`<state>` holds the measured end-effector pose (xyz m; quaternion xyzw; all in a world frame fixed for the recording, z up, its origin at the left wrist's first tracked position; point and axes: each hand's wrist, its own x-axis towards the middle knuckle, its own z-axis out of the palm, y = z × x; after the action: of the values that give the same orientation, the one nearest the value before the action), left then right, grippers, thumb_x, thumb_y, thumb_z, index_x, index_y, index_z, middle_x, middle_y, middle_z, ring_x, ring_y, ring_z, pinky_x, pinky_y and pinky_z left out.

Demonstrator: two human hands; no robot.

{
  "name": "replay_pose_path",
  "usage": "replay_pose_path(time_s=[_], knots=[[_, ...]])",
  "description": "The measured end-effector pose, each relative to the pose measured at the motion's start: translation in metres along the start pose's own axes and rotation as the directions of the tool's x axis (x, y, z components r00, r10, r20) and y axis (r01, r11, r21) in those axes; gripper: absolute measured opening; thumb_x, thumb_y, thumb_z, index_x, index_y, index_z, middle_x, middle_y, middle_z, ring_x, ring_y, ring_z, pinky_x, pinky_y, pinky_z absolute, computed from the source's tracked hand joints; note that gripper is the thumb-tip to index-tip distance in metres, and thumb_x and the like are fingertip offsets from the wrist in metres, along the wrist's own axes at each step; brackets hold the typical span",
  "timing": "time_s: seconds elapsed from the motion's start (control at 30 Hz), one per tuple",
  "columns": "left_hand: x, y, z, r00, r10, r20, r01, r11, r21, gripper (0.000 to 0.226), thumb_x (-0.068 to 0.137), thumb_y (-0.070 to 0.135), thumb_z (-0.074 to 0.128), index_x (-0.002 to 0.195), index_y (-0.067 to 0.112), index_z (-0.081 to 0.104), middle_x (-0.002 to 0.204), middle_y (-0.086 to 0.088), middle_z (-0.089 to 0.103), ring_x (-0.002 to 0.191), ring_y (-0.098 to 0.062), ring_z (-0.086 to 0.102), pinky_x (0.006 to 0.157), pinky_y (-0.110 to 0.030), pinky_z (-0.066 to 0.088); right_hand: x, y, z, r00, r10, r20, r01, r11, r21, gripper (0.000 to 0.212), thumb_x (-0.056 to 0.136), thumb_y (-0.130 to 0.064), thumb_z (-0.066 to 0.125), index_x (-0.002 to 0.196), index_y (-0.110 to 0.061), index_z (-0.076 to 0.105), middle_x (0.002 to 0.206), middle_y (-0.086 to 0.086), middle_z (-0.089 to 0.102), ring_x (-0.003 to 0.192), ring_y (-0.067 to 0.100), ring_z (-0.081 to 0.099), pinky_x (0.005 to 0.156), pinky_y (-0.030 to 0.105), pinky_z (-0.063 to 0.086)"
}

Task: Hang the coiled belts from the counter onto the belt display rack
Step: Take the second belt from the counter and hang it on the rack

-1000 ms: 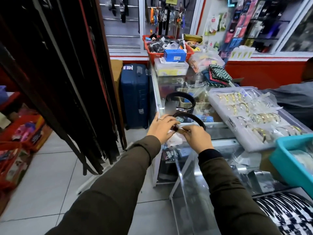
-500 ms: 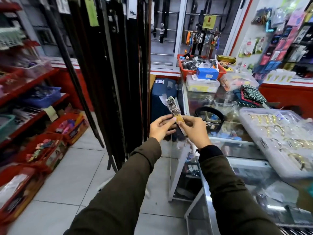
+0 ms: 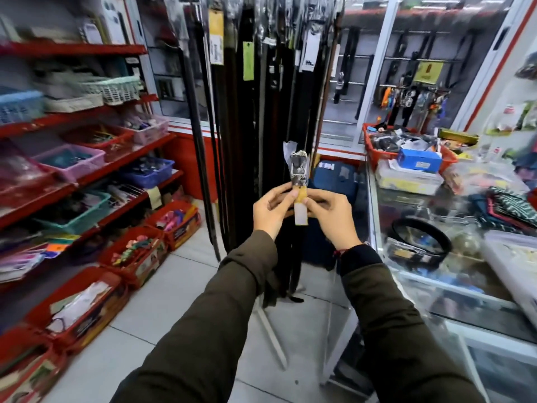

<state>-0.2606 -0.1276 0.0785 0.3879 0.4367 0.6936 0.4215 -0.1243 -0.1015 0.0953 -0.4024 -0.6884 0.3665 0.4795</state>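
Both hands' grip (image 3: 302, 210) on belt (image 3: 299, 173); rack (image 3: 261, 112) behind; counter (image 3: 374, 228) right.

shiny metal buckle (image 3: 299, 170), glass counter (image 3: 436, 289)

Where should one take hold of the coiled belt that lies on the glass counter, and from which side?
Probably at the near part of the coiled belt, where its plastic-wrapped buckle end gives something bulky to pinch. Come from above, on the aisle side: the coil lies flat on the glass counter with its ring open upward. Both hands are busy now with another belt.
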Motion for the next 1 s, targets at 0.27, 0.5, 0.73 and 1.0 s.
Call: replay_pose_path(time_s=[0.27,0.5,0.73,1.0], knots=[[0.039,0.068,-0.049,0.993,0.103,-0.064,-0.104,0.995,-0.008,0.022,0.087,0.009,0.074,0.109,0.01,0.075,0.111,-0.015,0.076,0.11,-0.03,0.071,0.096,-0.044,0.057,0.051,-0.053,0.054,0.996,-0.014,0.092,-0.019,0.936,0.351,0.029,0.093,-0.008,0.066,0.121,-0.001,0.07,0.112,0.017,0.076,0.106,0.028,0.074,0.091,0.044,0.061],[0.075,0.146,-0.064,0.968,0.223,-0.115,-0.235,0.967,-0.096,0.019,0.088,0.006,0.072,0.107,0.009,0.075,0.11,-0.014,0.075,0.108,-0.031,0.071,0.09,-0.039,0.059,0.099,-0.127,0.086,0.985,-0.158,0.066,0.115,0.895,0.43,0.029,0.093,-0.008,0.067,0.121,-0.002,0.071,0.111,0.022,0.075,0.106,0.03,0.073,0.082,0.033,0.063],[0.112,0.231,-0.062,0.922,0.355,-0.156,-0.373,0.922,-0.106,0.027,0.087,0.009,0.074,0.114,0.005,0.072,0.116,-0.019,0.073,0.111,-0.036,0.069,0.093,-0.046,0.058,0.151,-0.205,0.1,0.964,-0.264,0.017,0.226,0.856,0.465,0.027,0.092,-0.007,0.068,0.118,-0.002,0.072,0.11,0.022,0.075,0.103,0.031,0.074,0.079,0.033,0.062],[0.143,0.29,-0.064,0.915,0.377,-0.145,-0.392,0.915,-0.098,0.027,0.09,0.01,0.071,0.117,0.005,0.071,0.097,-0.008,0.075,0.071,-0.008,0.073,0.059,-0.022,0.06,0.194,-0.26,0.115,0.975,-0.221,0.003,0.192,0.855,0.482,0.03,0.091,-0.003,0.067,0.12,0.007,0.068,0.114,0.026,0.072,0.091,0.027,0.07,0.064,0.02,0.062]])
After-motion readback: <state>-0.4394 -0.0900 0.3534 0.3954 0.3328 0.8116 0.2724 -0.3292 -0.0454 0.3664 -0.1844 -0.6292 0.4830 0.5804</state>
